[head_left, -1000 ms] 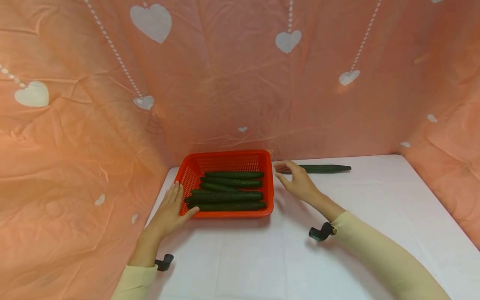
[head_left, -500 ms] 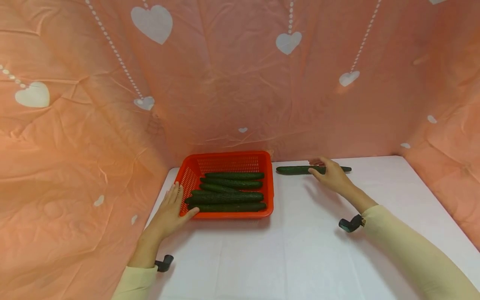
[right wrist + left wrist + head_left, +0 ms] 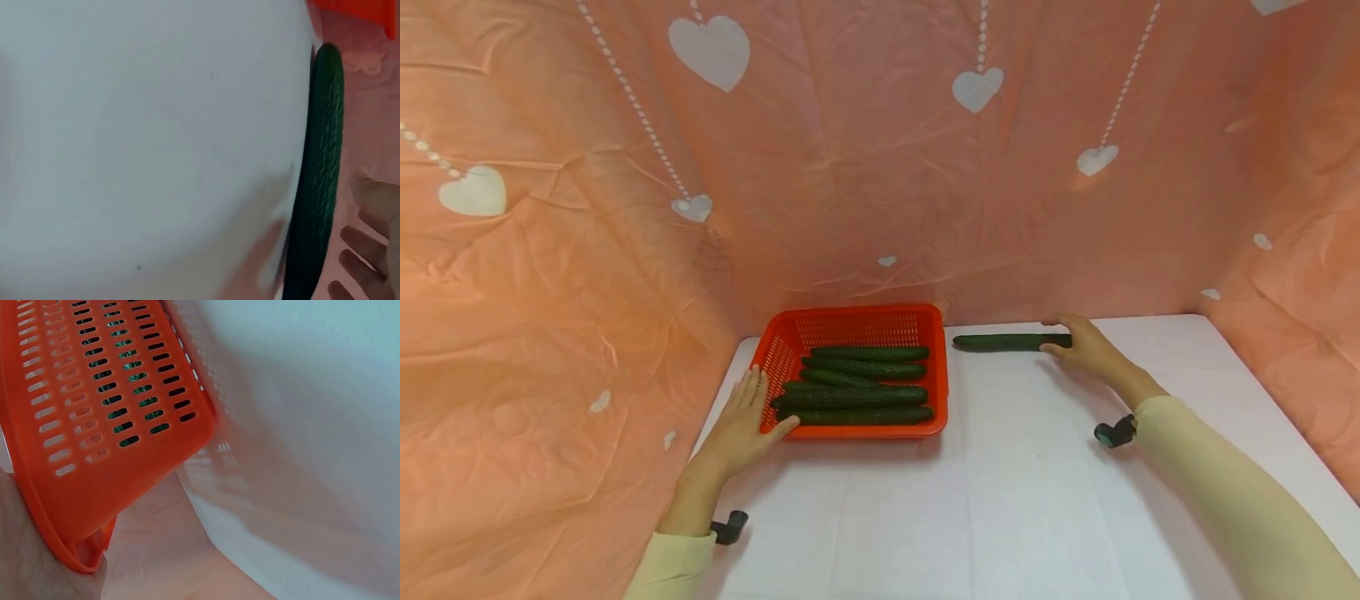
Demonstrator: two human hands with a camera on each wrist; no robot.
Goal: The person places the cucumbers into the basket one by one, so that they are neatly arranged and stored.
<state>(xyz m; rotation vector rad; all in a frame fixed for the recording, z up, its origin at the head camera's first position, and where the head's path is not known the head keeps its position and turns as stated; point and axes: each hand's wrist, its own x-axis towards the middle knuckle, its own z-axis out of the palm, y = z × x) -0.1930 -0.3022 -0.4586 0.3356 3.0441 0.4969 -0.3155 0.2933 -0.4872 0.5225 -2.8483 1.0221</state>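
Note:
A red plastic basket (image 3: 943, 392) with several dark green cucumbers (image 3: 865, 395) in it stands on the white tabletop. My left hand (image 3: 735, 429) rests on its left rim, fingers straight and thumb along the front corner. The left wrist view shows the slotted basket wall (image 3: 106, 481) close up, with that hand at the rim. To the right of the basket a single cucumber (image 3: 1000, 342) lies lengthwise near the back edge. My right hand (image 3: 1086, 346) is over its right end, which it hides. In the right wrist view the fingers (image 3: 362, 250) are spread beside this cucumber, with a gap showing.
An orange cloth with white hearts (image 3: 976, 88) hangs behind the table (image 3: 910, 517) and along both sides. A black wrist camera (image 3: 730, 527) is strapped to the left wrist, another black wrist camera (image 3: 1115, 432) to the right.
My right hand has moved right along the single cucumber, from its left end beside the basket to its right end. The cucumber, the basket and my left hand have stayed in place.

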